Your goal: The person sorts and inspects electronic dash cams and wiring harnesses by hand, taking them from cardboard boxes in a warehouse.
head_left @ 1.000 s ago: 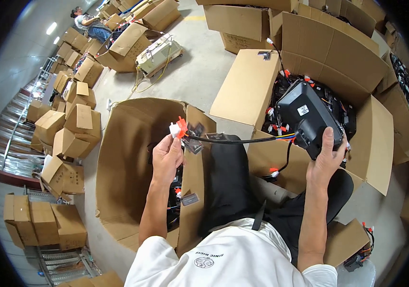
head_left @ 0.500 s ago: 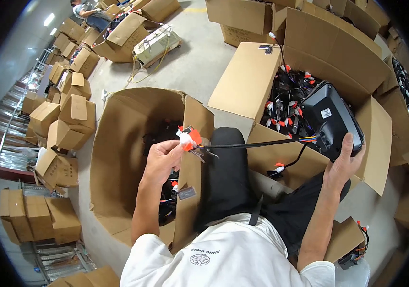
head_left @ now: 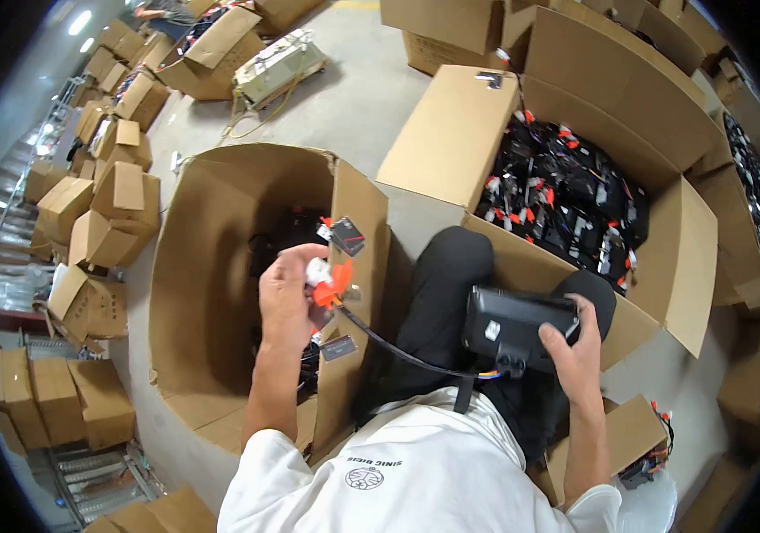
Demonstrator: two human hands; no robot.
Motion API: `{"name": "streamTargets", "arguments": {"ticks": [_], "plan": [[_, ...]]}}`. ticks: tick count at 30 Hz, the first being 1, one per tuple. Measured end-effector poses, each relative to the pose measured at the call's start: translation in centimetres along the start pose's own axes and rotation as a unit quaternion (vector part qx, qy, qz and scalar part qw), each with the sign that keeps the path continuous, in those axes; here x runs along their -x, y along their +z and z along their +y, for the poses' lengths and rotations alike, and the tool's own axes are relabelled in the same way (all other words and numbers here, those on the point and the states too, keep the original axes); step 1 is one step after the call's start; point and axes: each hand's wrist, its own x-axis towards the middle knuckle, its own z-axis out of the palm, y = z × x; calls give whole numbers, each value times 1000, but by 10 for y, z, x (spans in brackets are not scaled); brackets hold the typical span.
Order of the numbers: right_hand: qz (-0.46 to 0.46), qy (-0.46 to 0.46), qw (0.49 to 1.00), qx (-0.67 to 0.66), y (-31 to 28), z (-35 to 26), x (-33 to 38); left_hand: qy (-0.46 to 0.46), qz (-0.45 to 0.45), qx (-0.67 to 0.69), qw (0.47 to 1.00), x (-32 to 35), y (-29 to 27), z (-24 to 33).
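My left hand point(head_left: 289, 293) grips an orange and white connector point(head_left: 330, 277) at the end of a black cable point(head_left: 397, 348), held over the edge of the open cardboard box point(head_left: 211, 240) on my left. That cable runs to a black box-shaped device point(head_left: 515, 327), which my right hand point(head_left: 575, 348) holds low over my lap, close to my black trousers. A small black tag point(head_left: 348, 236) hangs just above the connector. The left box holds a few dark devices at its bottom.
A big open carton point(head_left: 664, 258) on my right is full of black devices with orange connectors. Many closed and open cardboard boxes point(head_left: 100, 222) stand stacked on the concrete floor at left and behind. Another carton of parts point(head_left: 757, 204) stands at far right.
My right hand has lifted the black device out of the right carton and brought it down to my lap. My left hand with the connector has stayed near the left box's edge.
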Motion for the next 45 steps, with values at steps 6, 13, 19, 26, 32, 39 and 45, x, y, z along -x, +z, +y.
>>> {"name": "streamTargets", "arguments": {"ticks": [6, 13, 19, 26, 32, 39, 45], "plan": [[17, 72, 944, -321, 48, -10, -34, 195, -231, 82, 950, 24, -64, 39], [-187, -17, 929, -318, 152, -79, -79, 256, -384, 141, 876, 35, -119, 119], [-306, -49, 932, -191, 243, -133, -95, 428, -26, 70, 901, 70, -123, 187], [-375, -59, 914, -142, 277, -199, -105, 505, 259, -51, 822, 45, -72, 276], [-423, 4, 895, -139, 307, -198, -105, 477, 183, -104, 853, 1, -70, 306], [-412, -125, 860, -276, 273, -200, -117, 467, 88, -26, 880, -12, -34, 320], [-259, -507, 820, -62, 193, -277, -94, 438, 86, -109, 888, -1, 40, 323]]}}
